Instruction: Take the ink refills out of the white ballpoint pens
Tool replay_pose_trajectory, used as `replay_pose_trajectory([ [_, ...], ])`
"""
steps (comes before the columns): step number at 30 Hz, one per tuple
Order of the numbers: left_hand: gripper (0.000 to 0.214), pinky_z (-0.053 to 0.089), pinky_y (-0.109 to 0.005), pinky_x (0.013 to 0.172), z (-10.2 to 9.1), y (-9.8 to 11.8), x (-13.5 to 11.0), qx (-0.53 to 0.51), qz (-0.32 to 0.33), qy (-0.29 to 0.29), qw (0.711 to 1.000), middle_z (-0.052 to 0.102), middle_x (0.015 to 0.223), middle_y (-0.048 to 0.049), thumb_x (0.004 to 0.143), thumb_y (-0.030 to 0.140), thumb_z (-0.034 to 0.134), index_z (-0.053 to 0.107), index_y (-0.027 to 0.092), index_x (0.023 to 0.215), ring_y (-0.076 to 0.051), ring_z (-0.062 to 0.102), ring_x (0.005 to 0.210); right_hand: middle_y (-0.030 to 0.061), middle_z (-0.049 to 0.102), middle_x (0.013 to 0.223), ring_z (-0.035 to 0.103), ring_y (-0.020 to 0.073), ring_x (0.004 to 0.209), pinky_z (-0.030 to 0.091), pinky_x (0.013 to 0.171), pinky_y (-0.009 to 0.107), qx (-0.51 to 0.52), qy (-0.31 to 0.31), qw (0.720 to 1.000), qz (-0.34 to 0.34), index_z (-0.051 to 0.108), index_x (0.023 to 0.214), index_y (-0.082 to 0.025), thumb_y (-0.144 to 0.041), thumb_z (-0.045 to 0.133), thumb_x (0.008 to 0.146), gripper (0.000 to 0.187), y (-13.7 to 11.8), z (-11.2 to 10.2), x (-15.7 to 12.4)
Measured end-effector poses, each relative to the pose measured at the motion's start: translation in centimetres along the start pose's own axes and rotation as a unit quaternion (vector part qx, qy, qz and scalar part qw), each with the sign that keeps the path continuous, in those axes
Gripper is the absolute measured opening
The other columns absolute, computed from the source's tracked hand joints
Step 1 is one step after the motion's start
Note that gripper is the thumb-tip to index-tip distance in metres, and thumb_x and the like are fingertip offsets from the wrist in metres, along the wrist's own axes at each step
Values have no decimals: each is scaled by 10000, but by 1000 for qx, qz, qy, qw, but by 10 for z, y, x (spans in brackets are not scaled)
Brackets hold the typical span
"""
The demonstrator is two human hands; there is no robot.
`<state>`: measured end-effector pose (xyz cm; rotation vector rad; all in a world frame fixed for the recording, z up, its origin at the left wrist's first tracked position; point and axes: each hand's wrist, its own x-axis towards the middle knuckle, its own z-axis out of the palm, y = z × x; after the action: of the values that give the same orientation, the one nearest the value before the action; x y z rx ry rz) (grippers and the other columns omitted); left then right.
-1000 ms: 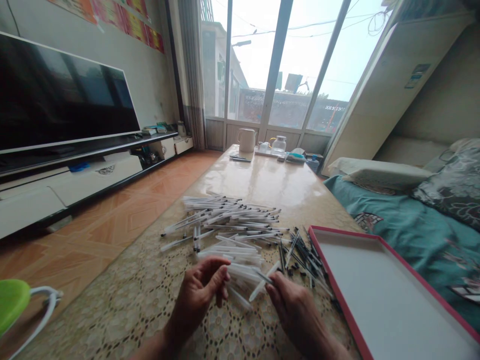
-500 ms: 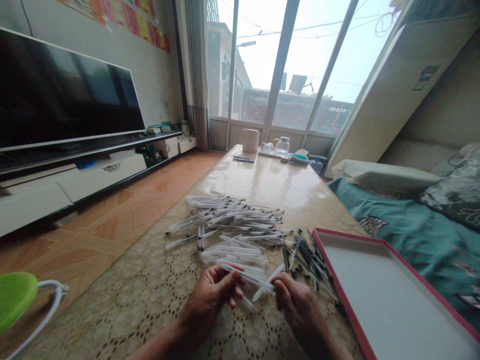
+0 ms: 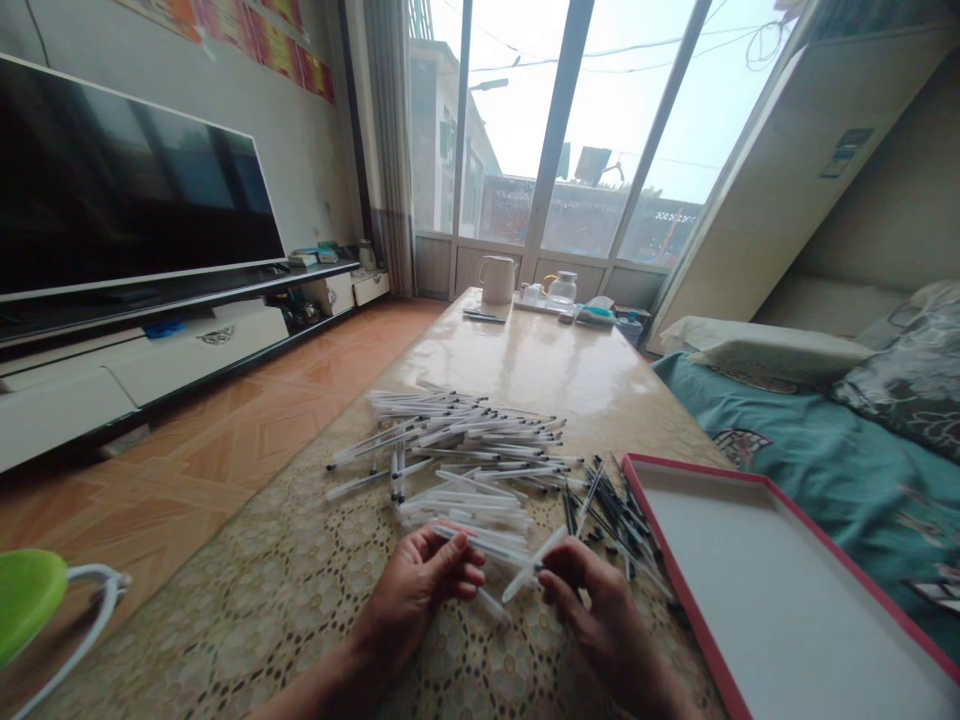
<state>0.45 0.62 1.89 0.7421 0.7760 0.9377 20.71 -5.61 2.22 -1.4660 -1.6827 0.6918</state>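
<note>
My left hand (image 3: 426,582) is closed round a slim translucent pen barrel (image 3: 491,547), which points right toward my other hand. At the barrel's right end, the thumb and forefinger of my right hand (image 3: 594,592) pinch together at a small dark tip. Whether the tip is joined to the barrel I cannot tell. Under and beyond the hands lie loose translucent barrels (image 3: 465,500). Farther back is a heap of white pens with dark ends (image 3: 465,425). Black pen parts (image 3: 615,510) lie in a pile beyond my right hand.
A shallow white box with a red rim (image 3: 765,560) lies at the table's right side. On the patterned table (image 3: 300,600), a beige jug (image 3: 497,279) and a glass pot (image 3: 561,288) stand at the far end. A green stool (image 3: 30,605) is at the lower left.
My right hand's fingers have shifted slightly left and curled at the barrel's end, where a dark tip now shows. My left hand keeps its hold, with little movement.
</note>
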Motion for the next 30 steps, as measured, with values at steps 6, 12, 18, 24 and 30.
replay_pose_trajectory([
  [6,251,472,-169,486,0,1,-1,3,2,-14,1000,698,643,-37,673,324,751,638,115,753,-93,618,521,-14,525,594,512,116,547,357,537,204,-59,-11,998,-29,516,695,-183,-362,335,939,353,2,2,-1],
  [12,261,474,-169,487,-1,1,0,10,3,-10,1000,697,643,-38,664,326,758,639,113,756,-93,616,518,-29,518,598,492,115,521,357,507,197,-68,11,997,-22,541,862,-181,-386,418,904,244,3,2,-1],
  [18,250,482,-180,486,-2,-1,2,14,13,-15,1000,696,644,-41,669,320,754,640,116,757,-104,620,525,-18,540,575,525,118,530,363,529,198,-78,1,996,-32,525,746,-189,-358,339,935,314,9,2,-1],
  [24,256,482,-182,490,-2,-1,1,17,12,-11,1000,694,647,-47,664,323,758,641,116,761,-108,624,533,-23,546,587,518,119,514,363,509,196,-89,-13,995,-30,540,832,-192,-372,380,919,257,6,1,-1],
  [30,253,483,-182,492,-3,-1,3,13,10,-15,1000,694,649,-47,666,319,757,642,116,763,-104,621,527,-31,537,582,523,120,507,370,509,196,-85,-5,996,-24,524,895,-191,-392,370,919,254,7,3,-1],
])
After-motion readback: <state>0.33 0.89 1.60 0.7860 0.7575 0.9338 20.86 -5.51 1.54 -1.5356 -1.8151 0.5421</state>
